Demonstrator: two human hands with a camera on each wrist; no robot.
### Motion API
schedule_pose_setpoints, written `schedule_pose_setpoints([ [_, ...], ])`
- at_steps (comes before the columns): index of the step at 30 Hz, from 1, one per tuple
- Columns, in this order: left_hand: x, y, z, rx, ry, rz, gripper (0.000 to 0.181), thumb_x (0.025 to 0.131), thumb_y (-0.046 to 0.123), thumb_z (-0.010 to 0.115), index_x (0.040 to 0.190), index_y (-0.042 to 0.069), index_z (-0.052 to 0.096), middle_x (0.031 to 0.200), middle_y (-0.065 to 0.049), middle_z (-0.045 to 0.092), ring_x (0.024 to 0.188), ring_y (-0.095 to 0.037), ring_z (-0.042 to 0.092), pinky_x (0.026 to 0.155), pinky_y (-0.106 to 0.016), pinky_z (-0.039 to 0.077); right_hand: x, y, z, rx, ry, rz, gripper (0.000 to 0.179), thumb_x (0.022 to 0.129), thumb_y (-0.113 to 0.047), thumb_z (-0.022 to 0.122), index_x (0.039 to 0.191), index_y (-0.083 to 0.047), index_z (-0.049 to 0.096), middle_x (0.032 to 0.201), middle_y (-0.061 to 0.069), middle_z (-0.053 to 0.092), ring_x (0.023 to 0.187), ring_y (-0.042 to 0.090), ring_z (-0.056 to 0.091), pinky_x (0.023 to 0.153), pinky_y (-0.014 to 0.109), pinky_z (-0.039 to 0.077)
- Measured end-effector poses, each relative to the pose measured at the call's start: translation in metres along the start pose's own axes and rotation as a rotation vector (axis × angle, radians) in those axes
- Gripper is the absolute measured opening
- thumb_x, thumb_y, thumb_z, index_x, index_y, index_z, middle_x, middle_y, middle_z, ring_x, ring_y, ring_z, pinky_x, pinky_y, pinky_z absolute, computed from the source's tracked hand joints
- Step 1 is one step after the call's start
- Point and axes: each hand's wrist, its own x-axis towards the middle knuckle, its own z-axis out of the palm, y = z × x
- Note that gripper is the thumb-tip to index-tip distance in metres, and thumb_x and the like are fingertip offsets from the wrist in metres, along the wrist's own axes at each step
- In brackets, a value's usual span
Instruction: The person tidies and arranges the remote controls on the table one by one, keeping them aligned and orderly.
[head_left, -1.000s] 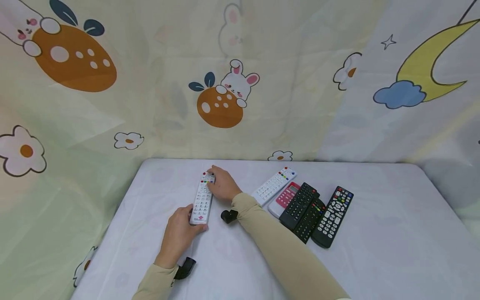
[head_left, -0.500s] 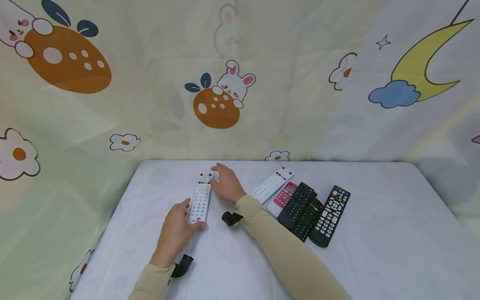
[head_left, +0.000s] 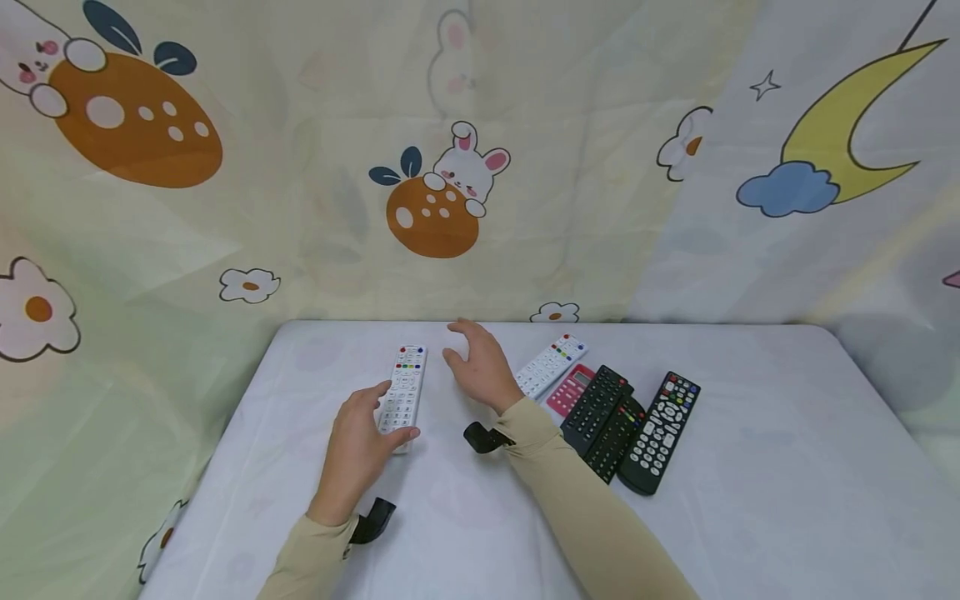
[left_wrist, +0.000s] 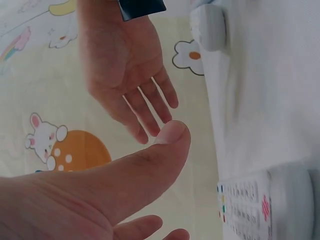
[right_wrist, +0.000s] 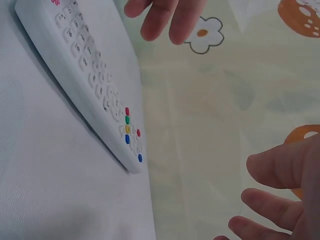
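Note:
A white remote control [head_left: 406, 385] with coloured buttons at its far end lies on the table, left of centre. My left hand [head_left: 356, 450] hovers over its near end, thumb and fingers spread and partly covering it. In the left wrist view the thumb stands apart from the remote [left_wrist: 250, 207], holding nothing. To the right of the remote is my right hand [head_left: 482, 368], fingers loosely bent and nothing held. From the right wrist view, the whole row of buttons on the remote [right_wrist: 95, 75] shows, with a gap between it and the right fingers [right_wrist: 275, 210].
Right of the hands, a second white remote [head_left: 551, 365], a pink-and-white calculator [head_left: 570, 390] and two black remotes [head_left: 597, 408] lie close together, partly overlapping. Another black remote [head_left: 660, 433] with white buttons lies beside them. A patterned cloth [head_left: 315, 208] hangs behind the white table [head_left: 787, 467].
Both hands have let go of the white remote, which stays on the table. The right hand has drawn away to the right; the left has lifted slightly over the near end.

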Motion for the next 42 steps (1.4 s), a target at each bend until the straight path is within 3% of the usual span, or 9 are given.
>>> schedule_pose_setpoints([
  [24, 0.018, 0.04, 0.019, -0.106, 0.017, 0.111, 0.076, 0.073, 0.017, 0.091, 0.139, 0.0, 0.057, 0.132, -0.019, 0.061, 0.115, -0.035, 0.058, 0.097, -0.05, 0.046, -0.027, 0.02, -0.05, 0.077, 0.148, -0.019, 0.048, 0.099, -0.018, 0.062, 0.144, -0.007, 0.052, 0.155, 0.015, 0.042, 0.144, 0.033, 0.037, 0.113, 0.056, 0.031],
  [34, 0.023, 0.056, 0.029, -0.146, -0.018, 0.121, 0.074, 0.075, 0.018, 0.09, 0.139, 0.001, 0.057, 0.135, -0.016, 0.059, 0.116, -0.033, 0.058, 0.094, -0.047, 0.048, -0.029, 0.032, -0.063, 0.047, 0.195, -0.015, 0.049, 0.098, -0.017, 0.061, 0.144, -0.004, 0.051, 0.155, 0.018, 0.042, 0.144, 0.035, 0.036, 0.114, 0.057, 0.029],
  [42, 0.03, 0.068, 0.044, -0.166, -0.078, 0.13, 0.074, 0.075, 0.02, 0.09, 0.139, 0.002, 0.057, 0.136, -0.015, 0.059, 0.117, -0.032, 0.059, 0.096, -0.045, 0.048, -0.025, 0.046, -0.079, -0.005, 0.179, 0.03, 0.055, 0.097, -0.019, 0.063, 0.147, -0.002, 0.046, 0.153, 0.019, 0.043, 0.144, 0.035, 0.036, 0.115, 0.054, 0.027],
])
